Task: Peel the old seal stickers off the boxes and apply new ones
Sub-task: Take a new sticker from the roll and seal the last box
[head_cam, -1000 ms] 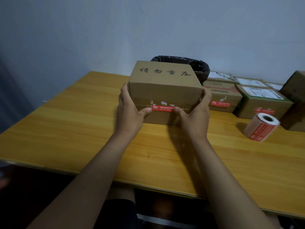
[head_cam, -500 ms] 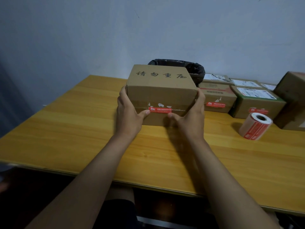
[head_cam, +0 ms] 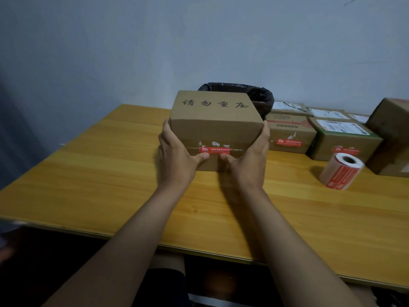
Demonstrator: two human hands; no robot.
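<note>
Two bare forearms reach forward from the bottom edge over the near edge of the table (head_cam: 110,173), a yellow wood-grain top. Left hand (head_cam: 177,156) grasps the left side of the box (head_cam: 212,125): fingers wrapped round the left edge, thumb laid across the front face with its tip just under the left end of the red sticker (head_cam: 214,150). Right hand (head_cam: 250,160) mirrors it on the right side, fingers up along the right edge, thumb tip touching the sticker's right end from below. The box sits on the table at mid-depth, front face toward the camera; the sticker lies flat across the seam, with small white paper scraps stuck just above it. Black printed characters run along the box top. To the right, near the hands but apart, a sticker roll (head_cam: 342,170) lies tilted on the table, white core up, red labels on its outer wrap. Behind it, a row of smaller boxes (head_cam: 290,131) with red stickers on their fronts and white labels on top. A black bag (head_cam: 259,96) shows directly behind the held box. A plain pale wall (head_cam: 199,41) backs the table.
</note>
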